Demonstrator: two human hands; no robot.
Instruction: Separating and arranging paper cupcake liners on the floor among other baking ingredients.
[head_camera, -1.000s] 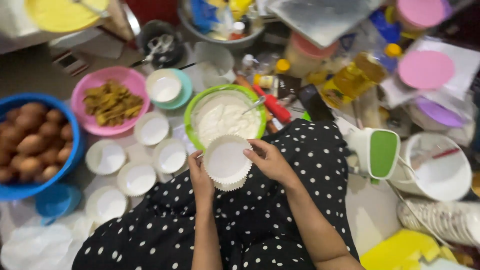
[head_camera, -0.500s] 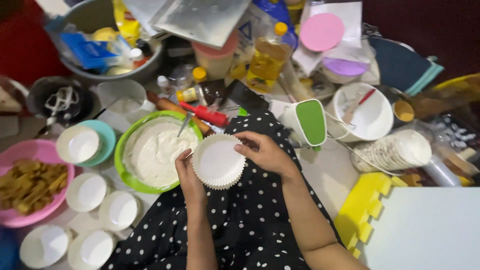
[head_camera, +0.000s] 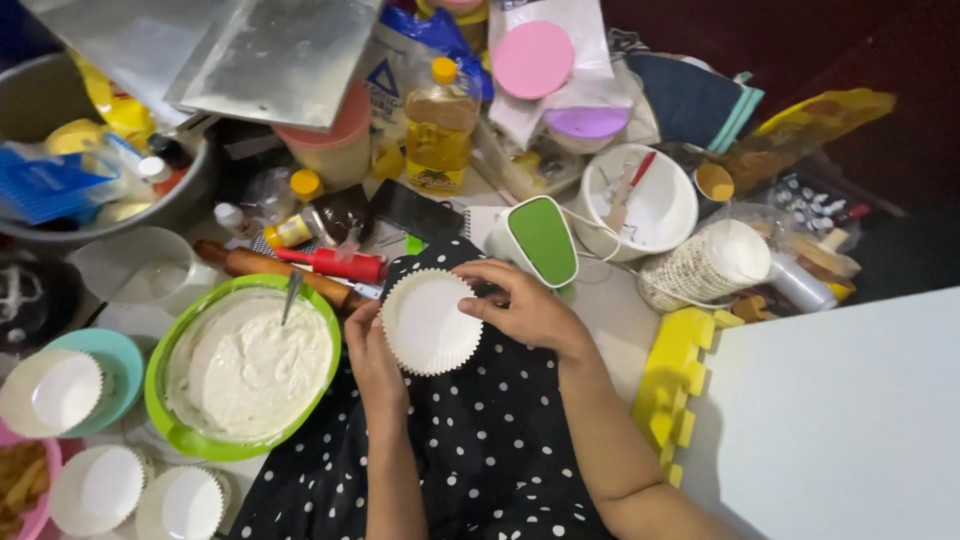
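Polka-dot black fabric (head_camera: 470, 450) covers the lap at the near edge, both forearms over it. Paper baking cup (head_camera: 431, 322), white and fluted, sits above the lap, held between both hands, open side up and empty. Left hand (head_camera: 372, 352) grips the cup's left rim, fingers curled on it. Right hand (head_camera: 522, 305) pinches the cup's right rim, thumb on the inner edge, fingers closed behind.

Left of the cup, close by: green bowl (head_camera: 170, 425) of white batter (head_camera: 250, 365) with a utensil handle (head_camera: 291, 294) stuck in. Further left of the cup, more empty paper cups (head_camera: 100, 485), one in a teal bowl (head_camera: 118, 362). Just above the cup, a rolling pin (head_camera: 265, 266) and a red tube (head_camera: 335, 264). Up-right of the cup, a white-green container (head_camera: 540, 240), then a white bowl (head_camera: 665, 205) and a stack of paper cups (head_camera: 705, 262). Right of the cup, yellow foam piece (head_camera: 678, 375). Far above the cup, oil bottle (head_camera: 440, 125), pink lid (head_camera: 533, 58), metal trays (head_camera: 270, 55).
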